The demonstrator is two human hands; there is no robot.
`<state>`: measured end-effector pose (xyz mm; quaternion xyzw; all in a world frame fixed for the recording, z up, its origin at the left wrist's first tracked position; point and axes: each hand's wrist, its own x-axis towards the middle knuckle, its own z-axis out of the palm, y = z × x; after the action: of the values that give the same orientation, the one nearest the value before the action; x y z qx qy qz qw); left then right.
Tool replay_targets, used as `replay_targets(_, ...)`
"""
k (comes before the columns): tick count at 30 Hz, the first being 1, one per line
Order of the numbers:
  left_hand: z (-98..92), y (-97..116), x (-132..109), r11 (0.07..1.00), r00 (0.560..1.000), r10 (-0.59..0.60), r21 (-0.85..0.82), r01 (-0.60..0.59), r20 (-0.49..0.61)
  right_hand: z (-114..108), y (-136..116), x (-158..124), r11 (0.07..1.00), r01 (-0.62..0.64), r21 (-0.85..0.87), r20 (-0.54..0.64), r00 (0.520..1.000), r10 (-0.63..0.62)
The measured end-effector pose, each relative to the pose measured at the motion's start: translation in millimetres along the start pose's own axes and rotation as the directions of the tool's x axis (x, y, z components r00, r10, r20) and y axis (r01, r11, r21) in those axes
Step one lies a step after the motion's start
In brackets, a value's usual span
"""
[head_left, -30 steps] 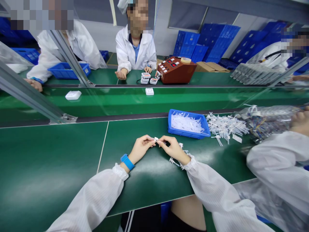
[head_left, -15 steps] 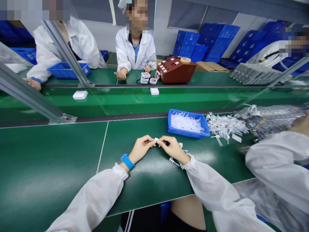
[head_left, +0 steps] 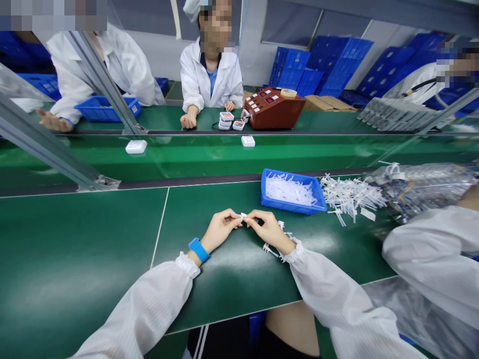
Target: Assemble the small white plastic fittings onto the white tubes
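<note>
Over the green workbench (head_left: 123, 234), my left hand (head_left: 217, 232) and my right hand (head_left: 270, 232) meet, fingertips almost touching. Between them they pinch a small white plastic piece (head_left: 243, 216), mostly covered by the fingers. Its exact kind is too small to make out. A blue strap circles my left wrist. Beside and partly behind my right wrist lie several small white plastic pieces with thin stems (head_left: 270, 251). Beyond my right hand stands a blue tray (head_left: 292, 205) holding many thin, translucent white strips (head_left: 288, 190).
A pile of white plastic pieces (head_left: 350, 194) lies right of the tray, near clear plastic bags (head_left: 430, 187) and a co-worker's sleeve (head_left: 430, 239). White boxes (head_left: 136, 146) ride the green belt (head_left: 194, 157). Metal posts (head_left: 45, 139) rise left. Across sit co-workers and a brown-red device (head_left: 277, 112).
Both white boxes on the belt have shifted right. Across the belt, one co-worker's hand has turned down onto the table, and another's hand at left has lifted slightly. My hands hold nearly still.
</note>
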<state>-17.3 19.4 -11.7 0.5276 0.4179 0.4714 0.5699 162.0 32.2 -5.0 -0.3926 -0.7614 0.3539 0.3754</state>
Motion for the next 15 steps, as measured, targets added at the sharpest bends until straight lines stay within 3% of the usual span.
replay_targets(12,-0.4,-1.4,-0.6,0.991,0.998,-0.053,-0.126,0.048,-0.037,-1.0,-6.3,0.3,1.000,0.013,-0.023,-0.002,1.000,-0.013)
replay_targets(15,-1.4,-2.2,-1.1,0.986,0.996,-0.072,-0.152,0.064,-0.046,-2.1,-8.3,0.0,0.998,0.008,-0.059,0.046,0.999,-0.005)
